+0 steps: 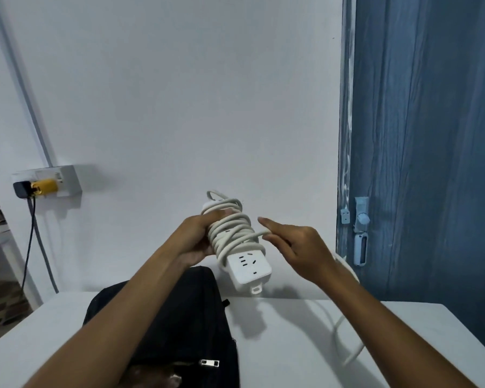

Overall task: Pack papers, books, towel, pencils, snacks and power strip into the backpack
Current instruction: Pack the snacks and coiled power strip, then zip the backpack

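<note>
White power strip (pixel 248 266) gripped by left hand (pixel 196 236); right hand (pixel 297 245), fingers loosely extended, guides cord (pixel 345 345) trailing toward four o'clock: wrap taut before packing backpack (pixel 191 317).

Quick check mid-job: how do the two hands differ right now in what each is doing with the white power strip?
The left hand grips the white power strip round its body, fingers curled over the coiled white cable. The right hand grips nothing; its fingers are straight, with one strand of cable running across them. The left hand carries the strip's weight; the right only guides cable. Both are raised above the white table, beside the black backpack.
</note>
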`<action>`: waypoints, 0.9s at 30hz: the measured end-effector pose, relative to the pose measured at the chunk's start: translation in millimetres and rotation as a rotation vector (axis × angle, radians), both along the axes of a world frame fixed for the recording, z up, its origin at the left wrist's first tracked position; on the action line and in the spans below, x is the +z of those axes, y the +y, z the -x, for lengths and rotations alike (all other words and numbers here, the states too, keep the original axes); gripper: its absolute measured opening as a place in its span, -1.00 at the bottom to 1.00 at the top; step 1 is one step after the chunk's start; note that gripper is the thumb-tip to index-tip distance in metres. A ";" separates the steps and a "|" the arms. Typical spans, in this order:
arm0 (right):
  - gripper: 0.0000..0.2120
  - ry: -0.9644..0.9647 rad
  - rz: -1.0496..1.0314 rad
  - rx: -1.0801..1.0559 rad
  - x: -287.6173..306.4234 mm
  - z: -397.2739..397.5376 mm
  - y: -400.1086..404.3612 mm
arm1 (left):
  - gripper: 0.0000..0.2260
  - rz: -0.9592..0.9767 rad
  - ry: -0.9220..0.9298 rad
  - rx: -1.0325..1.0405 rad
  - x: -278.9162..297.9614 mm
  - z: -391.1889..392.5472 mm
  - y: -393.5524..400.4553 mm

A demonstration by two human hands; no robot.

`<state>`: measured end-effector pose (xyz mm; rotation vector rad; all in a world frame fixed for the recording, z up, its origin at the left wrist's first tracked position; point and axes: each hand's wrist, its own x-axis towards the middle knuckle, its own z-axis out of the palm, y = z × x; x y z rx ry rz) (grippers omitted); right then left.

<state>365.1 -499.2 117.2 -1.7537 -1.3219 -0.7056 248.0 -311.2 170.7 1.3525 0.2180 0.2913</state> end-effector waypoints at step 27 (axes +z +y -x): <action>-0.85 0.600 0.139 -0.196 -15.8 60.0 51.0 | -0.42 0.697 -0.477 0.607 -1.8 -36.4 -62.4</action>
